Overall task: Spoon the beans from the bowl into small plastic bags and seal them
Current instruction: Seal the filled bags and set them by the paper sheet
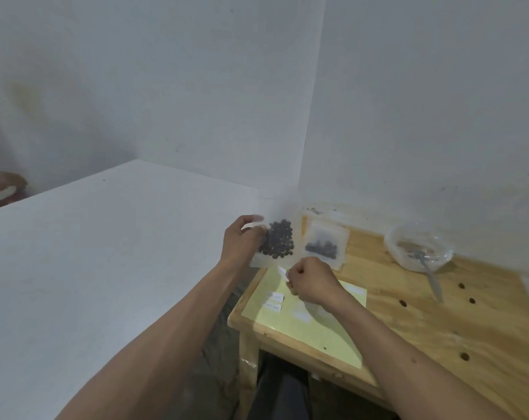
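My left hand (242, 242) grips a small clear plastic bag (277, 242) full of dark beans, held up above the left end of the wooden table (424, 322). Just below it, my right hand (310, 281) pinches a small white label strip (283, 272) close to the bag's lower edge. A second bag with dark beans (325, 245) lies flat on the table behind. At the back right stands a clear plastic bowl (419, 247), nearly without beans, with a metal spoon (430, 272) leaning out of it toward me.
A pale yellow sheet (311, 325) with small white labels (274, 301) lies on the table's near left part. A large white surface (90, 268) fills the left side. Grey walls meet in a corner behind the table. Holes dot the tabletop at the right.
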`<state>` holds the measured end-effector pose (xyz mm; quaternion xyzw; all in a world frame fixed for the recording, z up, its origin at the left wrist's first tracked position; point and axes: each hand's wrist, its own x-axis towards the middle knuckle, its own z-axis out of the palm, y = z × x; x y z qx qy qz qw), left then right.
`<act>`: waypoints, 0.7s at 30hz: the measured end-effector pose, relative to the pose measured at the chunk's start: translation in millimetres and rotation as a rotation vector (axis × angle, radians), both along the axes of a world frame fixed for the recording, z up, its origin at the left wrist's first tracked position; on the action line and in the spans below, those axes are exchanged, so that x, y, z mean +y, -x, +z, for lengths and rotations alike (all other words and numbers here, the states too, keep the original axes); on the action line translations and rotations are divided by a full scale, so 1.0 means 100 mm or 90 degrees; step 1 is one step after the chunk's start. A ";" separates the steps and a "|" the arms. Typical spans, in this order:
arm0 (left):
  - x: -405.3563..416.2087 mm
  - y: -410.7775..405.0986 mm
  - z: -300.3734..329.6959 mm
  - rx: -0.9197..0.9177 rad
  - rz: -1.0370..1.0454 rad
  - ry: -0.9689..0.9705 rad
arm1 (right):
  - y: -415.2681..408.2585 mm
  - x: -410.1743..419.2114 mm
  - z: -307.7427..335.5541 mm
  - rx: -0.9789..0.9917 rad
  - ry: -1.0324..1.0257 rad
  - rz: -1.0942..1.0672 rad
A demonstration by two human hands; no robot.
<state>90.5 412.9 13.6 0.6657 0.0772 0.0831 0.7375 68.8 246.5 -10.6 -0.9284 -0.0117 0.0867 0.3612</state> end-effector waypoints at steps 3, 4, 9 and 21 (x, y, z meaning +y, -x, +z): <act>-0.06 -0.05 0.01 -0.009 0.010 -0.016 | 0.07 -0.16 0.21 -0.043 -0.081 -0.012; -0.10 -0.05 0.01 -0.012 0.004 -0.015 | 0.07 -0.21 0.29 -0.092 -0.075 -0.013; -0.39 -0.10 0.02 -0.018 -0.051 0.034 | -0.06 -0.50 0.69 -0.275 -0.070 -0.059; -0.96 -0.12 0.14 -0.047 -0.185 0.014 | -0.27 -1.01 0.82 -0.313 -0.026 -0.076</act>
